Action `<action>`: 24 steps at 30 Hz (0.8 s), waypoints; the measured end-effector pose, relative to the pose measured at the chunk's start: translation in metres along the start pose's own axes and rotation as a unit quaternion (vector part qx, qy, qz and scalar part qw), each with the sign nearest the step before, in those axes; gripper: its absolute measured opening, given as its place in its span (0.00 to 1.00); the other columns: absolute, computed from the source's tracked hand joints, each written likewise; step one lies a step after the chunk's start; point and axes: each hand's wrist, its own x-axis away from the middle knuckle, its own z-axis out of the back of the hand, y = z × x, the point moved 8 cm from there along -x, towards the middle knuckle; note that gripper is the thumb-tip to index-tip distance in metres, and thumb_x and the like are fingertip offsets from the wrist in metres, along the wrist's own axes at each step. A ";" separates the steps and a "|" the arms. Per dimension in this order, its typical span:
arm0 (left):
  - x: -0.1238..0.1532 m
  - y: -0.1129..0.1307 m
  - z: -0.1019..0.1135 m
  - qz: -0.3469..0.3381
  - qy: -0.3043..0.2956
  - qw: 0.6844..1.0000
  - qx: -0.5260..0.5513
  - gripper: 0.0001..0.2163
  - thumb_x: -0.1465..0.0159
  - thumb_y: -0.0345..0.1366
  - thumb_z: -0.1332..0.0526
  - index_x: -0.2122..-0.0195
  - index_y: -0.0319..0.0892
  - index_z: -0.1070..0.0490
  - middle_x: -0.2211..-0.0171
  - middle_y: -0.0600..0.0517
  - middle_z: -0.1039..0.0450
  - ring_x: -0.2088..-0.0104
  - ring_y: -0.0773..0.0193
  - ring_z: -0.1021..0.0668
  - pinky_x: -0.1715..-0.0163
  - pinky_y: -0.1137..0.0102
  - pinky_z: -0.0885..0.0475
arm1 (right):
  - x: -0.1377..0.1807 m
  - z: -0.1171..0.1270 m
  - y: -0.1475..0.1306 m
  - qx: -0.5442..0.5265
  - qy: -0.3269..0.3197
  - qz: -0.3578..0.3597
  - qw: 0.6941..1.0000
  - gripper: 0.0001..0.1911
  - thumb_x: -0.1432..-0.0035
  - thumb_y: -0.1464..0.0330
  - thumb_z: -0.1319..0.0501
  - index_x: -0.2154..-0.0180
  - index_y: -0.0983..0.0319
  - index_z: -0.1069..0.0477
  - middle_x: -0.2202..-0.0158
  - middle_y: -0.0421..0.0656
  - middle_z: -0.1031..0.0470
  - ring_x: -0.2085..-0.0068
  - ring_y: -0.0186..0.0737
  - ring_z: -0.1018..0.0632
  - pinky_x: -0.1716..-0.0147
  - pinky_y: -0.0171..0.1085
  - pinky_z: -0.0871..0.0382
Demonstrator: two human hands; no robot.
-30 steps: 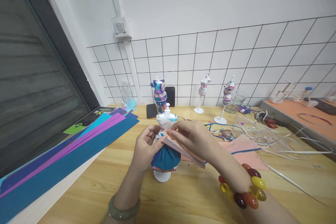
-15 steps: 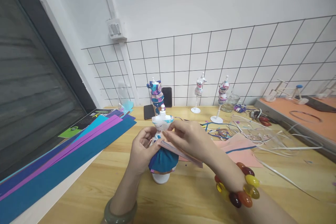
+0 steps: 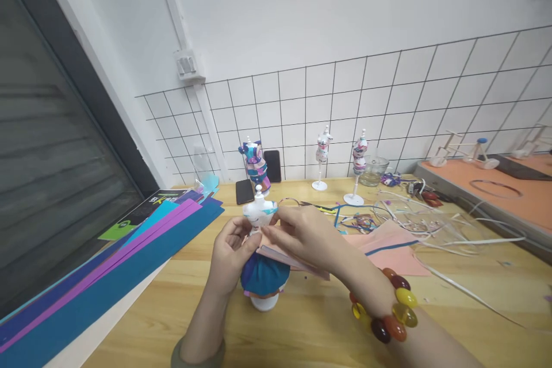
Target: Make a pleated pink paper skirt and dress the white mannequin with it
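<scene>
A small white mannequin (image 3: pixel 260 214) on a round white base stands on the wooden table (image 3: pixel 302 328) in front of me, dressed in a blue paper skirt (image 3: pixel 264 276). My left hand (image 3: pixel 227 253) is closed on the mannequin's waist from the left. My right hand (image 3: pixel 302 233) pinches a pink paper strip (image 3: pixel 297 261) against the waist; the strip sticks out to the right under my wrist. A bracelet of coloured beads (image 3: pixel 388 310) sits on my right wrist.
Long blue, purple and teal paper strips (image 3: pixel 107 276) lie at the left. Three other dressed mannequins (image 3: pixel 254 164) stand near the grid wall, beside two phones (image 3: pixel 244 191). Pink paper (image 3: pixel 388 241), white strips, a glass bowl (image 3: pixel 373 169) and an orange board (image 3: pixel 495 190) fill the right.
The view has shifted slightly, so the mannequin and my hands sit a little lower left in the frame. Both hands keep their hold at the mannequin's waist with the pink strip.
</scene>
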 end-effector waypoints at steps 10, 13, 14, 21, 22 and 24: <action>-0.014 0.017 -0.012 0.005 0.013 0.997 -0.075 0.13 0.47 0.41 0.34 0.64 0.40 0.28 0.66 0.48 0.23 0.64 0.59 0.22 0.63 0.69 0.30 | -0.001 0.013 0.011 -0.018 0.006 -0.019 1.000 0.11 0.38 0.62 0.45 0.64 0.62 0.29 0.73 0.41 0.26 0.74 0.35 0.27 0.76 0.32 0.45; -0.026 0.026 -0.015 -0.016 0.009 0.989 -0.144 0.12 0.46 0.41 0.35 0.64 0.40 0.28 0.66 0.49 0.24 0.62 0.59 0.23 0.61 0.69 0.31 | 0.000 0.030 0.021 -0.051 0.051 -0.036 0.997 0.10 0.38 0.63 0.44 0.66 0.62 0.30 0.70 0.42 0.25 0.69 0.37 0.27 0.72 0.33 0.41; -0.031 0.028 -0.016 -0.016 0.011 0.987 -0.160 0.12 0.46 0.41 0.35 0.65 0.40 0.29 0.67 0.49 0.24 0.63 0.59 0.24 0.62 0.69 0.31 | 0.001 0.038 0.023 -0.060 0.076 -0.040 0.995 0.10 0.39 0.63 0.44 0.66 0.62 0.30 0.68 0.43 0.25 0.66 0.38 0.27 0.69 0.34 0.39; -0.059 0.030 -0.021 0.039 -0.019 0.979 -0.200 0.13 0.47 0.44 0.35 0.68 0.39 0.32 0.73 0.52 0.26 0.70 0.63 0.24 0.69 0.71 0.32 | 0.004 0.037 0.021 -0.117 0.032 -0.062 0.991 0.11 0.44 0.60 0.39 0.68 0.61 0.30 0.69 0.40 0.26 0.68 0.37 0.27 0.72 0.32 0.39; -0.060 0.030 -0.021 0.041 -0.023 0.976 -0.211 0.13 0.47 0.44 0.36 0.68 0.39 0.32 0.73 0.52 0.26 0.70 0.63 0.24 0.69 0.71 0.32 | 0.003 0.033 0.020 -0.108 0.026 -0.056 0.992 0.09 0.46 0.61 0.37 0.69 0.61 0.30 0.70 0.39 0.26 0.69 0.36 0.27 0.73 0.31 0.41; -0.063 0.029 -0.020 0.041 -0.025 0.972 -0.229 0.13 0.47 0.44 0.36 0.68 0.39 0.32 0.72 0.51 0.26 0.70 0.63 0.24 0.69 0.70 0.32 | 0.002 0.024 0.020 -0.077 0.026 -0.043 0.996 0.07 0.48 0.66 0.35 0.72 0.61 0.32 0.72 0.38 0.28 0.72 0.33 0.29 0.75 0.31 0.43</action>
